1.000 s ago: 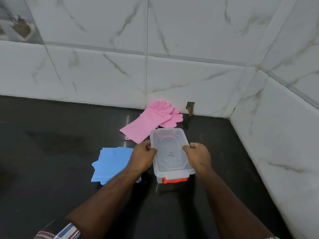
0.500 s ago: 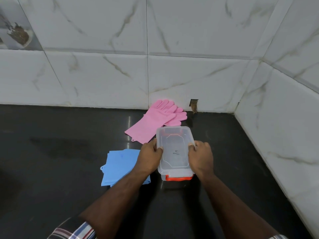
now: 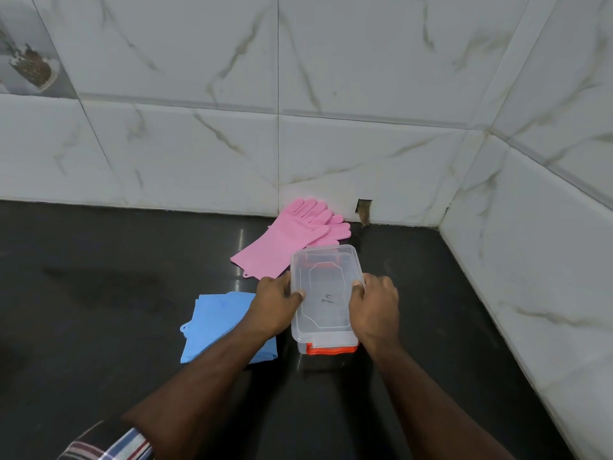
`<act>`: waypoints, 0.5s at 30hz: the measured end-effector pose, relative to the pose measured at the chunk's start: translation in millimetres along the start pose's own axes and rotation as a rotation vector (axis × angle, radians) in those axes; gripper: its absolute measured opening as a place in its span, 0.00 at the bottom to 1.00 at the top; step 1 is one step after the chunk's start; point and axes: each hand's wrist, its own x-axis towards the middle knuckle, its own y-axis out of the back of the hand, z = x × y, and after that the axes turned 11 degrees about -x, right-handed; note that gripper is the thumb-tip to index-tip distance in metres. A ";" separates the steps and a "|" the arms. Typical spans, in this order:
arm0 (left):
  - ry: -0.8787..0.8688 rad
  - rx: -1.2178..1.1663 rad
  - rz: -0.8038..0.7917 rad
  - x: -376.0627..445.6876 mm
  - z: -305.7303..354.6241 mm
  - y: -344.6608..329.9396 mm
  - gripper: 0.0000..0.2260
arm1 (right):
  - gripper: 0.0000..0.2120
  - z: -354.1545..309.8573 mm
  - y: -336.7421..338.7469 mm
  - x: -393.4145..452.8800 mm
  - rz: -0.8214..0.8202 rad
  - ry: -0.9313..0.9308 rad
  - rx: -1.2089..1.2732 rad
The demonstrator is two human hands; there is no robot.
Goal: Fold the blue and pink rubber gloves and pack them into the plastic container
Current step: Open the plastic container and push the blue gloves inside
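I have both hands on the container, lid on: left hand grips one long side, right hand the other. Its long axis runs straight away from me. The pink gloves lie just beyond my left hand, unfolded; the blue gloves lie under my left wrist on the tabletop. I judge the left hand nearer both pairs.
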 end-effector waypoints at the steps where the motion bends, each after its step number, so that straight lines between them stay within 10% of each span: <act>1: -0.001 0.002 0.017 -1.3 2.8 1.1 0.17 | 0.13 1.3 -1.0 1.9 0.002 0.001 0.029; 15: -0.213 -0.337 0.116 -13.4 86.0 1.0 0.17 | 0.08 17.3 82.5 34.7 0.039 -0.139 0.740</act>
